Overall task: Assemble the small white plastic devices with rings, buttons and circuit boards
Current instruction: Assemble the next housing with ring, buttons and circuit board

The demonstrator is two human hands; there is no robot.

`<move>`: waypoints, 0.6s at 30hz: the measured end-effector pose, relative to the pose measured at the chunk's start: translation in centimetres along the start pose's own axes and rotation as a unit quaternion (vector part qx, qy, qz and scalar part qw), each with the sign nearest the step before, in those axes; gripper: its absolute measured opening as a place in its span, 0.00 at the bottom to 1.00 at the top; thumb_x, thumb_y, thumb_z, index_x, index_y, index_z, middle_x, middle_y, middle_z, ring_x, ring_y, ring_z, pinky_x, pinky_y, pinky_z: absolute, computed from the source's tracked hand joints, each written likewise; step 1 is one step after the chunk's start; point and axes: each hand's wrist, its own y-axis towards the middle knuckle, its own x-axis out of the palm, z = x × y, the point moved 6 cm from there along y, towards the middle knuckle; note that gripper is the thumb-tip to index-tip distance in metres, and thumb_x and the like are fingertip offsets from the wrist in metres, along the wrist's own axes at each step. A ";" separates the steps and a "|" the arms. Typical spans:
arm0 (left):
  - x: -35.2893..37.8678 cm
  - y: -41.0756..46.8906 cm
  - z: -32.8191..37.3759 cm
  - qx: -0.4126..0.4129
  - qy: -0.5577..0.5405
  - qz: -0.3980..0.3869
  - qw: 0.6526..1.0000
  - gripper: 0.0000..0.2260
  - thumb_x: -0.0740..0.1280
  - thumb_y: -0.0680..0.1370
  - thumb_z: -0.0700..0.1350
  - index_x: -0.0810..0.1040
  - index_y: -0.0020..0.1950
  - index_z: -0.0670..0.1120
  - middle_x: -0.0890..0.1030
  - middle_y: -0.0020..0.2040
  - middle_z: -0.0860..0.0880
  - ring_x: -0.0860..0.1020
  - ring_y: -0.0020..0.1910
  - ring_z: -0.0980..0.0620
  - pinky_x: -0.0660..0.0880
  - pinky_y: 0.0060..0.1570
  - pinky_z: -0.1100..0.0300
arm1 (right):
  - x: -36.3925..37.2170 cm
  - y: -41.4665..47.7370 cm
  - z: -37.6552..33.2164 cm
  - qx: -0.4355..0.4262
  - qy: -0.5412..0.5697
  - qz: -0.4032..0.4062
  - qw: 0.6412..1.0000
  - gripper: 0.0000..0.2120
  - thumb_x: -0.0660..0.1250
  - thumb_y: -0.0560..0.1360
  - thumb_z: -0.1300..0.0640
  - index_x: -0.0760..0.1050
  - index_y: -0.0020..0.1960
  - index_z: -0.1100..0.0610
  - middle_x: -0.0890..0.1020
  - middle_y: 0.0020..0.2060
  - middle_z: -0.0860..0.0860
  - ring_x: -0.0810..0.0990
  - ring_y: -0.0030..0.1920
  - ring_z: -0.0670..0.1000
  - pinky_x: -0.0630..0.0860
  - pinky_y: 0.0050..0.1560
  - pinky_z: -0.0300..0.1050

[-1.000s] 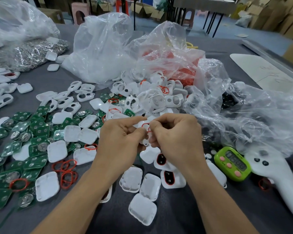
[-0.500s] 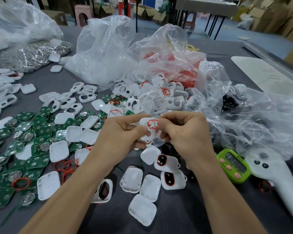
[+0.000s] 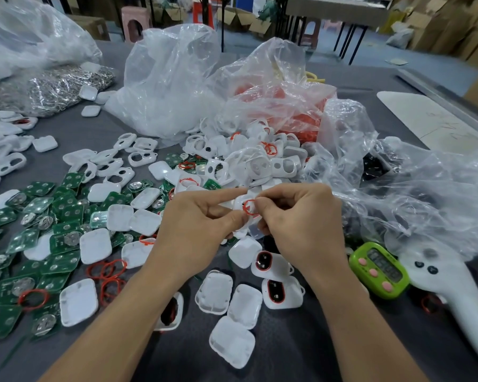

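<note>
My left hand (image 3: 196, 224) holds a small white plastic shell (image 3: 240, 205) by its left side, above the middle of the grey table. My right hand (image 3: 301, 221) pinches a red ring (image 3: 249, 207) against the shell's opening. Under my hands lie two white devices with dark buttons ringed in red (image 3: 268, 264), and several plain white back covers (image 3: 232, 344). Green circuit boards (image 3: 64, 241) and loose red rings (image 3: 106, 271) spread over the left side. A heap of white front shells (image 3: 260, 164) sits behind my hands.
Clear plastic bags (image 3: 174, 78) rise behind the heap and spill to the right. A bag of shiny metal parts (image 3: 53, 86) lies at the far left. A green timer (image 3: 378, 270) and a white handheld controller (image 3: 450, 293) lie at the right.
Both hands have risen slightly with the shell. The red ring now shows more plainly on the shell's face, under my right fingertips.
</note>
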 end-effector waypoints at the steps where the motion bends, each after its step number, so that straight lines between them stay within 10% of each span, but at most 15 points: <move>1: 0.0 0.0 0.0 0.001 0.004 0.002 1.000 0.14 0.77 0.72 0.52 0.85 0.56 0.66 0.85 0.33 0.42 0.71 0.32 0.53 0.74 0.38 0.57 | 0.0 0.0 0.0 -0.003 -0.008 0.002 1.000 0.09 0.77 0.73 0.60 0.86 0.39 0.47 0.84 0.29 0.40 0.83 0.28 0.42 0.81 0.33 0.37; 12: 0.1 -0.3 0.6 -0.008 0.009 0.001 1.000 0.14 0.79 0.73 0.42 0.87 0.58 0.51 0.86 0.32 0.52 0.82 0.29 0.58 0.75 0.33 0.71 | 0.1 -0.1 0.0 -0.010 -0.023 0.018 1.000 0.07 0.77 0.72 0.59 0.86 0.40 0.48 0.84 0.31 0.39 0.84 0.30 0.41 0.82 0.34 0.40; 18: 0.5 -0.4 0.3 -0.030 0.003 0.015 0.999 0.13 0.77 0.75 0.40 0.86 0.59 0.47 0.86 0.33 0.49 0.85 0.32 0.50 0.85 0.40 0.56 | 0.5 -0.5 -0.1 -0.008 -0.014 0.034 0.999 0.10 0.76 0.71 0.60 0.84 0.37 0.46 0.83 0.29 0.38 0.83 0.29 0.42 0.81 0.31 0.41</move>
